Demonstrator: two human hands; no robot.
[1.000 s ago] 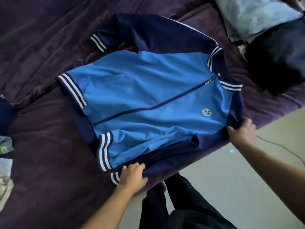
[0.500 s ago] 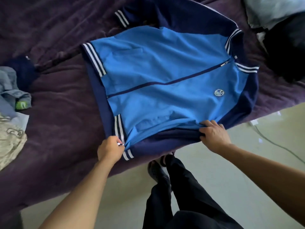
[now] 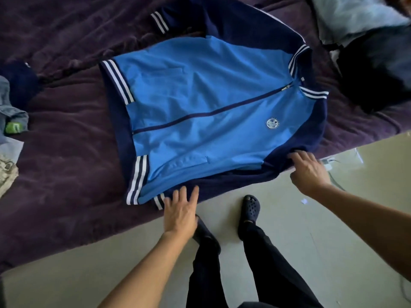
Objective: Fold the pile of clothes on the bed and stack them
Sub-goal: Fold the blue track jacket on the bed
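A blue zip jacket [image 3: 200, 107] with navy sleeves and white-striped cuffs lies flat, front up, on the dark purple bed cover [image 3: 66, 174]. Its near navy sleeve runs along the bed's front edge. My left hand [image 3: 181, 213] rests flat with fingers spread on that sleeve near the striped cuff. My right hand [image 3: 308, 172] presses its fingertips on the sleeve near the shoulder, fingers loosely apart. Neither hand grips cloth.
Folded or piled clothes lie at the far right: a pale blue one [image 3: 351, 16] and a black one [image 3: 378, 70]. More garments [image 3: 11, 112] sit at the left edge. My legs and dark shoes [image 3: 250, 210] stand on the pale floor [image 3: 333, 241], where a cable lies.
Both hands let go of the near sleeve and hem and now lie open on it. The left hand moved right along the edge; the right hand shifted toward the shoulder.
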